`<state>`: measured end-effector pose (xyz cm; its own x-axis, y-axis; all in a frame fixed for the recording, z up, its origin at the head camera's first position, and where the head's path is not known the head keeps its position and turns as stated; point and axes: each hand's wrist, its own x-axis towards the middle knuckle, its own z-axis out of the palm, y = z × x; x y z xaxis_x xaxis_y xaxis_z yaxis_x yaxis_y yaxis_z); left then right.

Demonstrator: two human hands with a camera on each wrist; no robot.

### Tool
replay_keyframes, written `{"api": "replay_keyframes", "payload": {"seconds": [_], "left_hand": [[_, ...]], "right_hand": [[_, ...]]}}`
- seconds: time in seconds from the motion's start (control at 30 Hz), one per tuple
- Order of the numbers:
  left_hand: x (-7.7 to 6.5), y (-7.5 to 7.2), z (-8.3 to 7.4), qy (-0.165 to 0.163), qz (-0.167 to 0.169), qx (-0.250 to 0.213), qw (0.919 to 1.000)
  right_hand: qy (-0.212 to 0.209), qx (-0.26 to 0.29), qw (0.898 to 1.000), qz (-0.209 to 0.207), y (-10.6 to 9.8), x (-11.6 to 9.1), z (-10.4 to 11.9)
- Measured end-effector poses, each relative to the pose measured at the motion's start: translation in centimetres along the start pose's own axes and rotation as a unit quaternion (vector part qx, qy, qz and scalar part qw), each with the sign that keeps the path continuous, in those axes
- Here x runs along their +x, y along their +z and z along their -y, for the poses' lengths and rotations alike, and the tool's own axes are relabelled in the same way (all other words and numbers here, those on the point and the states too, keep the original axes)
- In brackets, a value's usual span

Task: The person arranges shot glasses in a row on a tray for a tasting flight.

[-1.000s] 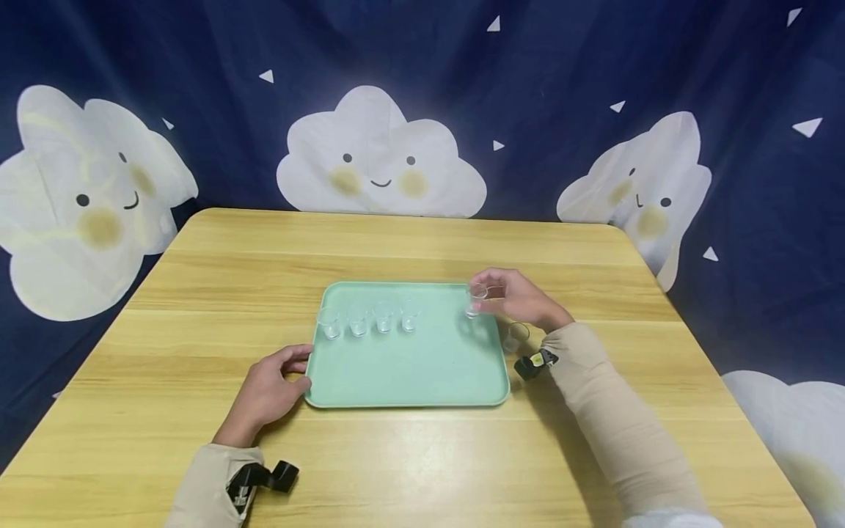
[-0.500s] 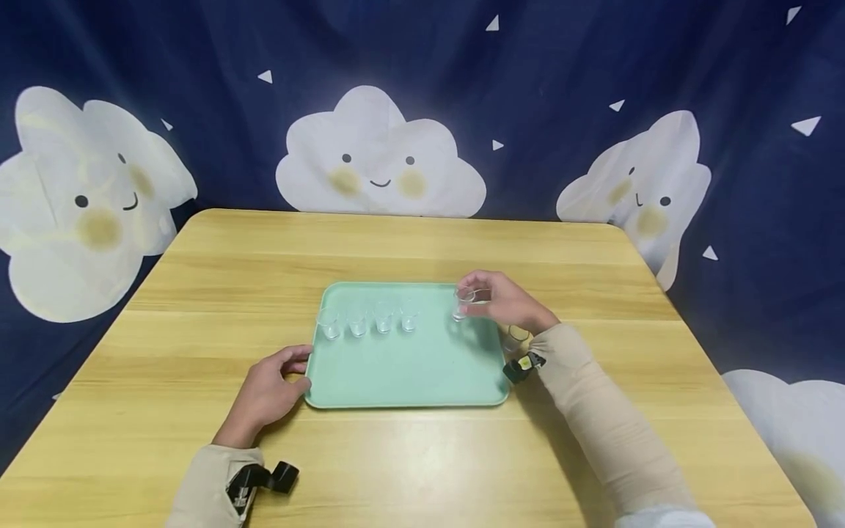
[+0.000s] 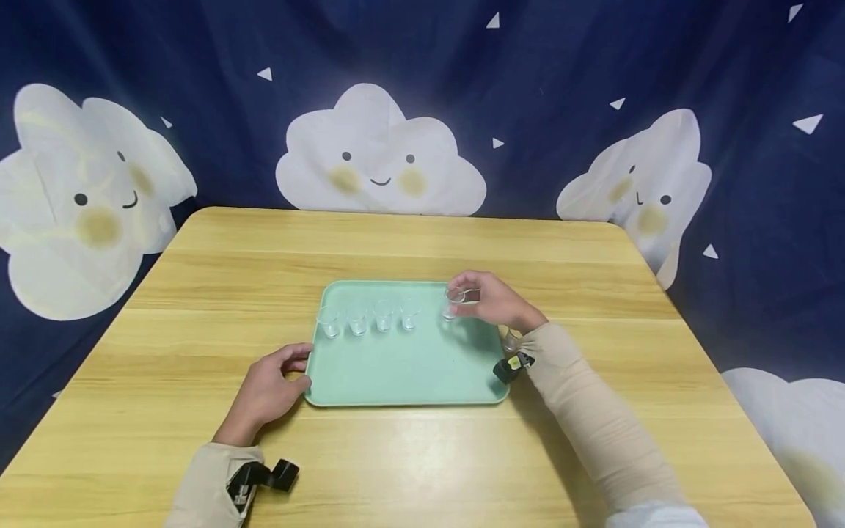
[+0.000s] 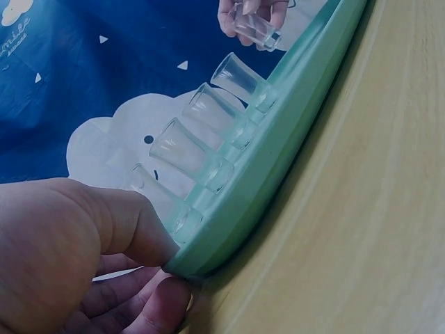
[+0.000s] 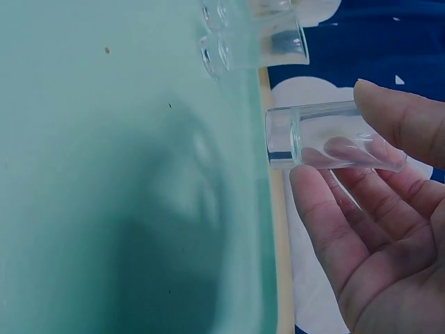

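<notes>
A row of clear shot glasses [image 3: 383, 317] stands upright on the left half of a mint-green tray [image 3: 422, 374]. At the tray's left rim, my left hand [image 3: 267, 389] holds the edge with thumb and fingers; the left wrist view shows the fingertips [image 4: 165, 303] right at the rim. My right hand [image 3: 491, 299] pinches another shot glass [image 5: 327, 136] between thumb and fingers, upright over the tray's back right part. It stands apart from the row, with its base close over the tray. The right wrist view catches two glasses of the row [image 5: 268, 45] beyond it.
One more clear glass [image 3: 510, 342] stands on the table by the tray's right edge, partly hidden behind the right wrist. The wooden table [image 3: 396, 469] reaches a dark blue curtain [image 3: 218, 44] with clouds at the back.
My right hand has carried its shot glass leftward over the tray, toward the row. The left hand has stayed at the tray's rim, and the standing glasses have not moved.
</notes>
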<state>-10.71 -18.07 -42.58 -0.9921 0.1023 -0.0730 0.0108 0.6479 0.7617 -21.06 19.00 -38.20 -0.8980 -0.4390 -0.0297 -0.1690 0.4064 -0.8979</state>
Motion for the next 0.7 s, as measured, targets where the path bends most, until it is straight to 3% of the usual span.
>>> {"api": "replay_keyframes", "payload": {"seconds": [0.27,0.7], "left_hand": [[0.1,0.0,0.1,-0.003,0.002,0.003,1.0],[0.2,0.0,0.1,0.0,0.003,0.006,1.0]], "right_hand": [[-0.013,-0.007,1.0,0.001,0.8,0.5,0.1],[0.005,-0.013,1.0,0.013,1.7,0.9,0.0]]}}
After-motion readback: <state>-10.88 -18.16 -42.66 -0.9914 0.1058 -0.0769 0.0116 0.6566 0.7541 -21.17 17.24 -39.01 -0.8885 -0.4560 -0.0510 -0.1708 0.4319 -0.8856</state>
